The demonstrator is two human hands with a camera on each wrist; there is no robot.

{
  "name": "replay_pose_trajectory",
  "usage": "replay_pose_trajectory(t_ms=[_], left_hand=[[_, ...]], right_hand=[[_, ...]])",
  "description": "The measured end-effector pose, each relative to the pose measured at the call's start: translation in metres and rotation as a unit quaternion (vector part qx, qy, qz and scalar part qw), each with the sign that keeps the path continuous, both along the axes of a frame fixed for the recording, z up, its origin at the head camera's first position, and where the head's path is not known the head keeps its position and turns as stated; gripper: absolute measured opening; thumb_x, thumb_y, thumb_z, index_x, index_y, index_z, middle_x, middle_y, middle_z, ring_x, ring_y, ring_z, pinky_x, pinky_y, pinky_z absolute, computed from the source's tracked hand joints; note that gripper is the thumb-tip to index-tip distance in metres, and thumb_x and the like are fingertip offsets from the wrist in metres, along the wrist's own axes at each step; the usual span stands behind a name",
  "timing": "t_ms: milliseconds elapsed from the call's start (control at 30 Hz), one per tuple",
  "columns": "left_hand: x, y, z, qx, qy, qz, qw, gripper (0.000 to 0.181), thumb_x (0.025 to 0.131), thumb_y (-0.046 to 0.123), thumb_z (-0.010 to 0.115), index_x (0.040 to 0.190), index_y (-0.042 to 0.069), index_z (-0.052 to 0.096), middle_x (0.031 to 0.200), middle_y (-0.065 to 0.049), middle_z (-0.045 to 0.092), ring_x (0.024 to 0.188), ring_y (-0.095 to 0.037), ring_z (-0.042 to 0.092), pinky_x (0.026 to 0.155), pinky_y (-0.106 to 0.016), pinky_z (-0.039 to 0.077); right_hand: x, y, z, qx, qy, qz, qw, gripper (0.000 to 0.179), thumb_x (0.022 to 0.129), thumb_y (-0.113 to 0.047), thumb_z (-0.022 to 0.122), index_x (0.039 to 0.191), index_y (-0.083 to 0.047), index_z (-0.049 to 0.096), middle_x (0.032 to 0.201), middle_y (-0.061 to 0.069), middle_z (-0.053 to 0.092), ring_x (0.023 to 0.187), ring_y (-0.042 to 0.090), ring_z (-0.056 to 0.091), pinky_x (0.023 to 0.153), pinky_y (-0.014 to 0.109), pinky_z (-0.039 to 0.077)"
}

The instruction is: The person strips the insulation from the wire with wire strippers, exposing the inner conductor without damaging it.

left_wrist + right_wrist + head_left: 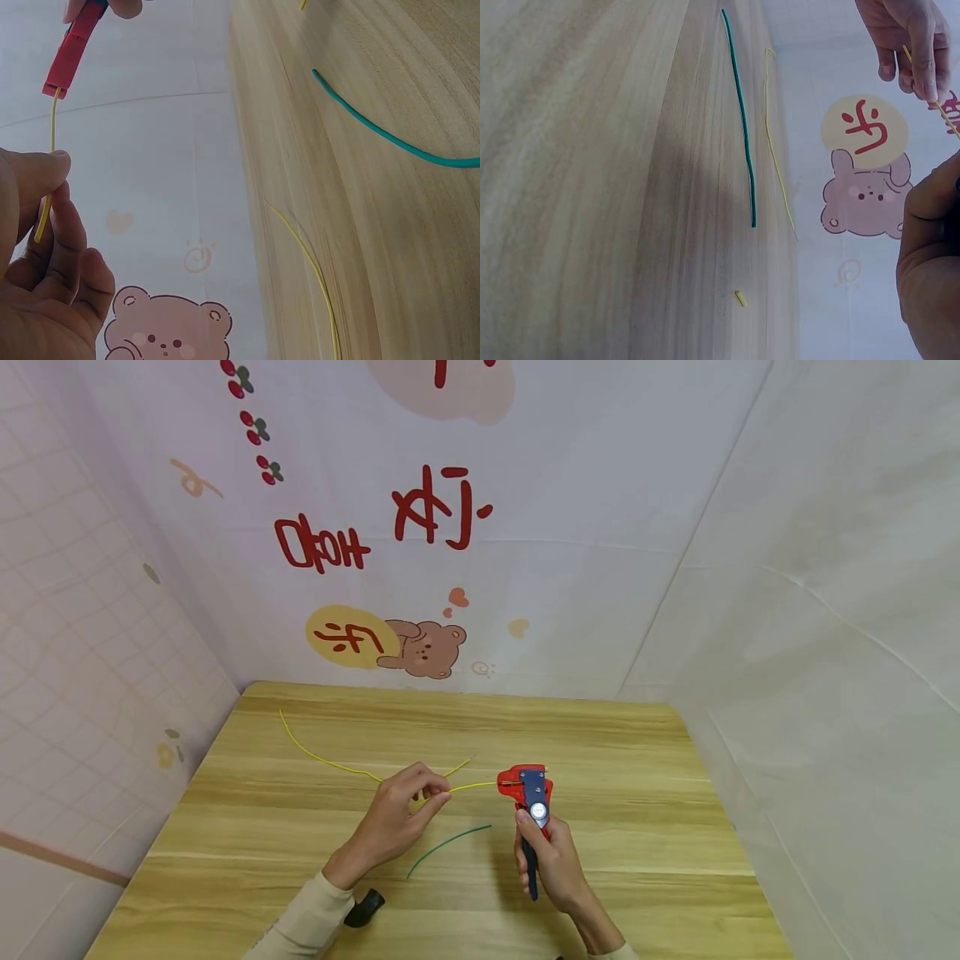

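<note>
My left hand [393,814] pinches a short yellow wire [474,786] between thumb and fingertips, above the table. The wire's right end enters the red nose of a red and dark blue wire stripper [535,785]. Around the stripper's handles, my right hand [551,860] is wrapped, thumb along the side. In the left wrist view the wire's other end [40,229] sticks out past my fingers. The right wrist view shows only part of the right hand [934,262], and the stripper is mostly hidden there. A green wire [446,843] lies on the table between my hands.
A second, longer yellow wire [322,760] lies on the wooden table [637,760] behind my left hand. A small yellow piece [740,298] rests on the tabletop. Something black [365,910] is beside my left sleeve. Printed cloth walls [570,568] border the table.
</note>
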State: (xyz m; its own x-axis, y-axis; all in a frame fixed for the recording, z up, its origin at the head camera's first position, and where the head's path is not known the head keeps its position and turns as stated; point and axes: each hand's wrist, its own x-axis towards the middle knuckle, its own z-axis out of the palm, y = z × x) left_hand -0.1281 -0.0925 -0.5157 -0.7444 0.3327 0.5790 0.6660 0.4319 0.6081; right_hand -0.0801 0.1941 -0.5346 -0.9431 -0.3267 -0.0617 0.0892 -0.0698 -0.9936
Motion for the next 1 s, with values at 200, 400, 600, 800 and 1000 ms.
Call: replay_pose_trajectory(t_ms=[200, 400, 600, 800, 1000], left_hand=[[0.001, 0.0, 0.0, 0.0, -0.004, 0.002, 1.0, 0.016, 0.098, 0.002, 0.085, 0.104, 0.016, 0.08, 0.092, 0.007, 0.069, 0.083, -0.001, 0.059, 0.069, -0.029, 0.056], [0.001, -0.001, -0.001, 0.005, 0.0, -0.001, 1.0, 0.018, 0.097, -0.001, 0.085, 0.103, 0.016, 0.08, 0.091, 0.007, 0.069, 0.082, -0.002, 0.06, 0.068, -0.032, 0.056], [0.0, 0.0, -0.002, 0.004, 0.003, 0.003, 1.0, 0.019, 0.097, -0.002, 0.085, 0.103, 0.015, 0.08, 0.091, 0.007, 0.069, 0.081, -0.003, 0.06, 0.069, -0.031, 0.056], [0.0, -0.003, -0.001, -0.004, -0.01, 0.01, 0.9999, 0.017, 0.097, 0.0, 0.086, 0.104, 0.015, 0.081, 0.092, 0.008, 0.07, 0.083, -0.001, 0.06, 0.07, -0.031, 0.057], [-0.001, -0.009, -0.002, 0.002, -0.005, 0.027, 0.9996, 0.014, 0.096, -0.003, 0.085, 0.102, 0.009, 0.08, 0.092, 0.005, 0.071, 0.082, -0.005, 0.061, 0.07, -0.029, 0.054]], right_hand=[[-0.001, 0.001, -0.002, 0.004, -0.007, -0.001, 1.0, 0.056, 0.123, -0.034, 0.048, 0.099, 0.017, 0.05, 0.066, 0.0, 0.056, 0.047, 0.008, 0.059, 0.042, 0.033, 0.056], [-0.001, 0.001, -0.002, 0.011, -0.015, -0.01, 0.9998, 0.042, 0.122, -0.036, 0.05, 0.096, -0.004, 0.057, 0.064, -0.001, 0.057, 0.046, 0.01, 0.059, 0.043, 0.035, 0.057], [-0.001, 0.002, -0.003, 0.016, -0.017, -0.018, 0.9996, 0.042, 0.122, -0.036, 0.05, 0.096, -0.004, 0.057, 0.064, 0.0, 0.057, 0.046, 0.011, 0.059, 0.042, 0.037, 0.057], [-0.002, 0.006, -0.004, 0.019, -0.014, -0.022, 0.9995, 0.052, 0.123, -0.036, 0.049, 0.098, 0.009, 0.054, 0.064, -0.001, 0.058, 0.045, 0.011, 0.06, 0.041, 0.046, 0.057], [-0.005, 0.014, -0.002, -0.008, -0.014, -0.045, 0.9988, 0.057, 0.123, -0.035, 0.049, 0.099, 0.018, 0.048, 0.062, -0.001, 0.057, 0.044, 0.011, 0.059, 0.04, 0.04, 0.056]])
